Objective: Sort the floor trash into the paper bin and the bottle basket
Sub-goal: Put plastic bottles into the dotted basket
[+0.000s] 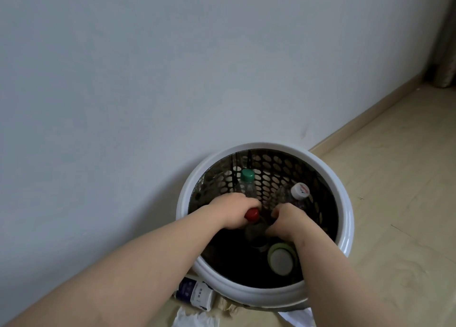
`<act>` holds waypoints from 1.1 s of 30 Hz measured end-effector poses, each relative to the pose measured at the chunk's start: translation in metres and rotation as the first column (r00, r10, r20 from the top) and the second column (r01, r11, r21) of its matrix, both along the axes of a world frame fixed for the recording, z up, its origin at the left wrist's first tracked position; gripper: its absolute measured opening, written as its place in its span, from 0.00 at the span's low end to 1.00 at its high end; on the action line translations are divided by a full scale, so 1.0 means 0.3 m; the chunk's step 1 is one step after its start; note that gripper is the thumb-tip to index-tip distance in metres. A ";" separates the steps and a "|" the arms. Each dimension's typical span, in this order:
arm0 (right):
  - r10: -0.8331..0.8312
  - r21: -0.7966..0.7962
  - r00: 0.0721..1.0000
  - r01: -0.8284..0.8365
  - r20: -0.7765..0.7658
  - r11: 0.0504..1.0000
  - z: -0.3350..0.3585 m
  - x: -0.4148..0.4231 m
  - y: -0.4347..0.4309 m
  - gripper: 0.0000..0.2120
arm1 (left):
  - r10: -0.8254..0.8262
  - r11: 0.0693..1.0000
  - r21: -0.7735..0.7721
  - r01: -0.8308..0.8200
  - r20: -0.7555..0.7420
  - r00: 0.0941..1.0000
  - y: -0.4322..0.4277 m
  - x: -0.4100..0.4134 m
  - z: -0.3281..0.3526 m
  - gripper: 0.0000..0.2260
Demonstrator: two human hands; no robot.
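A round bottle basket with a white rim (345,203) and perforated dark wall stands on the floor against the wall. Both my hands reach inside it. My left hand (234,212) curls round a bottle with a red cap (252,214). My right hand (286,221) grips a dark bottle (256,233) lower down; what it pinches is partly hidden. A green-capped bottle (247,178) and a white-capped bottle (299,191) stand upright at the back. A round pale-green lid (281,259) lies near the front.
A white and dark-blue packet (197,293) and crumpled white paper (195,318) lie on the wood floor by the basket's near side. More white paper (298,317) shows under my right forearm. The skirting runs off to the right.
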State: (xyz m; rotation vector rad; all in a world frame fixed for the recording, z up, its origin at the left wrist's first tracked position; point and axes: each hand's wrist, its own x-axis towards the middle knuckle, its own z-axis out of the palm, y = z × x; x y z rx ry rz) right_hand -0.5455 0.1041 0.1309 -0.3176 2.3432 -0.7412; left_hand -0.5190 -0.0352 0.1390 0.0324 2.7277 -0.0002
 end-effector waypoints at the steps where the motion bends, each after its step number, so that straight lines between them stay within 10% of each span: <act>1: 0.051 0.015 0.998 -0.052 0.026 0.999 0.006 0.005 0.002 0.24 | -0.003 1.000 -0.007 0.004 0.017 1.000 -0.002 0.001 0.002 0.18; 12: 0.143 0.096 0.989 -0.144 0.022 0.985 -0.001 0.004 -0.032 0.20 | 0.038 0.991 -0.127 -0.048 -0.084 0.996 -0.040 0.046 0.004 0.14; 24: 0.075 0.013 0.972 -0.074 -0.223 0.997 0.010 -0.041 -0.088 0.17 | 0.362 0.889 0.293 -0.352 0.022 0.932 0.007 -0.033 -0.064 0.18; 33: -0.019 -0.045 0.954 0.006 -0.299 0.999 0.034 -0.101 -0.126 0.17 | 0.503 0.830 0.284 -0.480 -0.009 0.864 -0.090 -0.077 -0.078 0.14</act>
